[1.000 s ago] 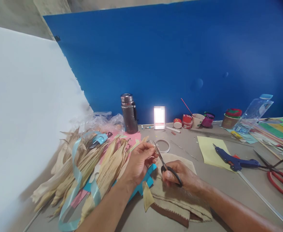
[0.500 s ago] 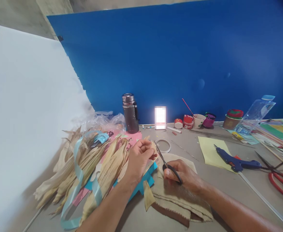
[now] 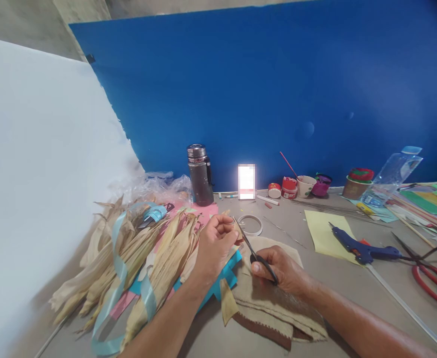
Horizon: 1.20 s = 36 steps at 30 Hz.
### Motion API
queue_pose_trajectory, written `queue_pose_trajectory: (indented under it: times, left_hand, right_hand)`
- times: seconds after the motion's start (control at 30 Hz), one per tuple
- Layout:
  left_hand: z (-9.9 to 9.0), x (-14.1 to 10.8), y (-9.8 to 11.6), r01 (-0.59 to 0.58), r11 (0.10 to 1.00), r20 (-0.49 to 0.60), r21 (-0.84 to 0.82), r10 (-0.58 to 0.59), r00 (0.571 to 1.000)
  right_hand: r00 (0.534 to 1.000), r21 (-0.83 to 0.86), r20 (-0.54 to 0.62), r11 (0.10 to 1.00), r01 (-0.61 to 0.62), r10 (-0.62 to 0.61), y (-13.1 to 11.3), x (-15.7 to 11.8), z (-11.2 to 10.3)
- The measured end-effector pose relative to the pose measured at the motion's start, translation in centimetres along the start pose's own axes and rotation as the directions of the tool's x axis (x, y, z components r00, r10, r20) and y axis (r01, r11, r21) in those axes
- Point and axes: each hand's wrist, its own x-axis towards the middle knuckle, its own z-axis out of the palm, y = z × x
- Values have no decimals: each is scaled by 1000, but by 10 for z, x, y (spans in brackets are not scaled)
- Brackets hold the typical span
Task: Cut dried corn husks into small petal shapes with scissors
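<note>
My left hand (image 3: pixel 220 239) is closed in a pinch above the work surface, its thumb against the curled fingers. A small pale scrap seems to sit at the fingertips, too hidden to name surely. In my right hand (image 3: pixel 281 271) is a pair of black-handled scissors (image 3: pixel 249 244), the blades pointing up and away, close beside the left fingertips. Below both hands lies a folded beige cloth (image 3: pixel 274 308), with a pointed tan scrap (image 3: pixel 227 303) at its left edge. Blue paper (image 3: pixel 228 276) shows under the left wrist. Dried corn husks (image 3: pixel 169 253) lie left of that hand.
Light-blue ribbon (image 3: pixel 117 248) loops over the husks. A roll of tape (image 3: pixel 250 225) lies just beyond the scissors. To the right are yellow paper (image 3: pixel 317 228), a blue glue gun (image 3: pixel 364 246) and red-handled scissors (image 3: pixel 431 283). A flask (image 3: pixel 200 179) and paint pots (image 3: pixel 289 188) stand behind.
The whole view has shifted very slightly, so things sit a little farther left. Both hands and the scissors keep nearly the same pose.
</note>
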Motion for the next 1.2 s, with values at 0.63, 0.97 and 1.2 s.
queue_pose_trajectory:
  times: [0.63,0.97,1.2]
  left_hand:
    - [-2,1,0,-7,999,6,36,7,1000]
    - [1,-2,4,20,1000,-21,0,-20,1000]
    - [1,-2,4,32,999,0,8,-32,999]
  right_hand:
    - [1000,1,-9,1000,14,-14,1,0,1]
    - [1000,2,-8,1000,2,-2,4,0,0]
    - [1000,6,-17,1000,12,-12,3,-1,1]
